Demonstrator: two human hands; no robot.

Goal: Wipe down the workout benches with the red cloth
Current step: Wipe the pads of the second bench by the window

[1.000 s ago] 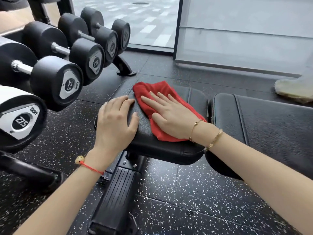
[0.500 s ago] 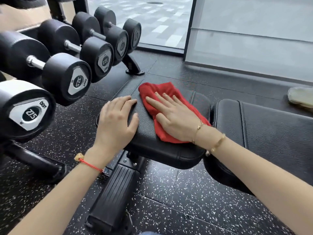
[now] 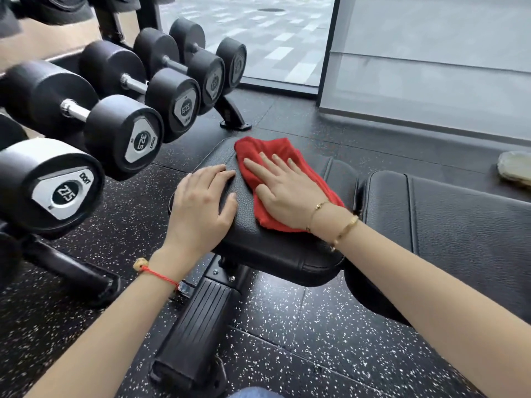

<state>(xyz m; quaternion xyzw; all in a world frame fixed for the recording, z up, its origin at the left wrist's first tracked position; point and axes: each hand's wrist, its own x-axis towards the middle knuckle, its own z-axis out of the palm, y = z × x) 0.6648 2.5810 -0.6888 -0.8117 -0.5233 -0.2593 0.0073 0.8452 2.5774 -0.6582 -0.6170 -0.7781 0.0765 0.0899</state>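
Your right hand (image 3: 283,191) lies flat on the red cloth (image 3: 265,152), fingers straight and spread, pressing it onto the black seat pad (image 3: 275,251) of the workout bench. The cloth is bunched across the far half of that pad, its far end poking out beyond your fingertips and its near edge showing beside your wrist. Two gold bracelets (image 3: 343,232) circle that wrist.

Your left hand (image 3: 201,208) rests palm-down on the pad's left end, just beside the cloth and not touching it; the fingers are relaxed and lightly bent over the rounded edge, gripping nothing. A red string bracelet (image 3: 159,275) with a small bead sits on that wrist.

To the right, a narrow gap separates the seat pad from the bench's longer back pad (image 3: 459,225). Below the seat, the bench's black ribbed foot (image 3: 198,326) stands on the speckled rubber floor (image 3: 316,340).

At your left a rack holds black dumbbells (image 3: 115,133), their end caps facing you; the nearest reads 27.5. A pale cloth (image 3: 515,166) lies on the floor at the far right, near the glass wall (image 3: 431,67).
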